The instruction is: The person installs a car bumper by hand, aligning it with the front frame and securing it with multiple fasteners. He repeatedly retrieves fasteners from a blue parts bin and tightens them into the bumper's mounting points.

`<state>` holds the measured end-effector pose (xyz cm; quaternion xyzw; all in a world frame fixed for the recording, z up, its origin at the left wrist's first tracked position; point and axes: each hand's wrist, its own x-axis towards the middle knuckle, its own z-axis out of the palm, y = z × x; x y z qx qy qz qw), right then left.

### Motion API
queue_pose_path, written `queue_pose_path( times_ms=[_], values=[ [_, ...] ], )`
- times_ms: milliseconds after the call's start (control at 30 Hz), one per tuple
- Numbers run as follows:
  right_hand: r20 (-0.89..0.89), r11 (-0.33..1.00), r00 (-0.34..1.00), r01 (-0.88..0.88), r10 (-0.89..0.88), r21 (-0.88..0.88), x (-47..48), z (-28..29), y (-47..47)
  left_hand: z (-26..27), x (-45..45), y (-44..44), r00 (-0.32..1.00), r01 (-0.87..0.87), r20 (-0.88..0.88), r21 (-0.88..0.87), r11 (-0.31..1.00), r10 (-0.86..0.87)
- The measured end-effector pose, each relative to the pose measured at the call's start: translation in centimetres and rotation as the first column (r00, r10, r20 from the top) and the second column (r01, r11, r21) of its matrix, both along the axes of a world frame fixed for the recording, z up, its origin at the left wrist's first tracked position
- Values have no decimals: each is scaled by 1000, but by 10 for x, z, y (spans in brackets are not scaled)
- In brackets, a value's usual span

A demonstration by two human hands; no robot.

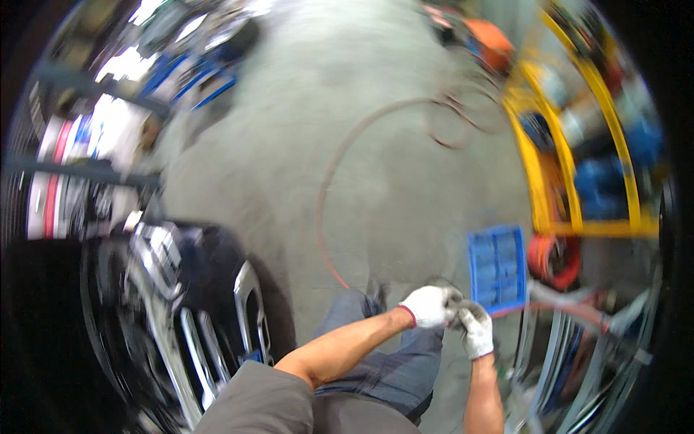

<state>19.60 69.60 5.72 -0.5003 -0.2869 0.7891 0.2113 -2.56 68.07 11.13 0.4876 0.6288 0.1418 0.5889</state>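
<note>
In front of my legs, my left hand (430, 307) and my right hand (475, 329) meet, both in white knit gloves with dirty grey fingers. The fingertips touch or overlap, and the fingers are curled. Blur and the gloves hide whether a small object is between them. A thin dark line curves just above my left hand; what it belongs to is unclear. A blue divided plastic tray (497, 267) lies just beyond my right hand.
At the left is a black vehicle front (211, 255) with chrome trim. A red hose (323, 200) loops over the concrete floor (303, 108). Right: a yellow metal rack (534, 163), a red round item (569, 266) and metal frames (547, 358). An orange box (489, 44) stands farther off.
</note>
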Motion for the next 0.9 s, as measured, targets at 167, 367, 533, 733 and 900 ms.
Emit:
queue_pose_path(
  times_ms=[167,367,533,733,900],
  values=[
    [135,881,913,-407,385,240,-171,90,-72,118,-126,-152,899,-387,-166,128,913,404],
    [65,638,683,-708,727,303,-342,121,-232,135,-219,-376,578,-732,-242,267,626,779],
    [161,95,154,-940,975,328,-469,212,-386,165,-270,-571,332,-817,-357,353,455,873],
    [663,-680,-241,-484,709,551,-566,251,-516,194,-292,-704,102,-865,-422,409,290,901],
    [581,-723,-430,-427,691,543,-640,248,-576,173,-310,-751,-209,-851,-242,522,-55,947]
  ],
)
